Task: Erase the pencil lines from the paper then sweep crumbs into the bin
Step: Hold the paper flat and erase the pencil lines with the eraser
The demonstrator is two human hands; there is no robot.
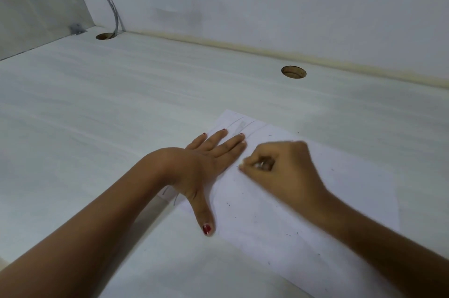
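**Head view.** A white sheet of paper (303,212) lay skewed on the pale wood-grain desk (121,115), toward its near edge, with one corner pointing to the back wall. The left hand (206,164) pressed flat on the sheet's left margin, fingers straight and spread, thumb stretched toward the near edge. It held nothing and served as a clamp.

The right hand (279,166) was curled into a tight pinch just beside the left fingertips. A small pale eraser (242,164) appeared to poke out at its leftward tip, though most of it was hidden and its shape could not be made out.

Faint grey pencil lines (239,124) showed at the sheet's far corner, just beyond the eraser. More marks showed at the left edge beside the left wrist. The visible strokes seemed to run lengthwise from the far corner back toward that edge, passing close to the left fingers.

The next strokes would therefore probably go forward and leftward along that axis. The right hand was the nearer one and the only one equipped for them.

Dark eraser crumbs (228,204) were scattered over the sheet's middle and near part. No bin was in view.
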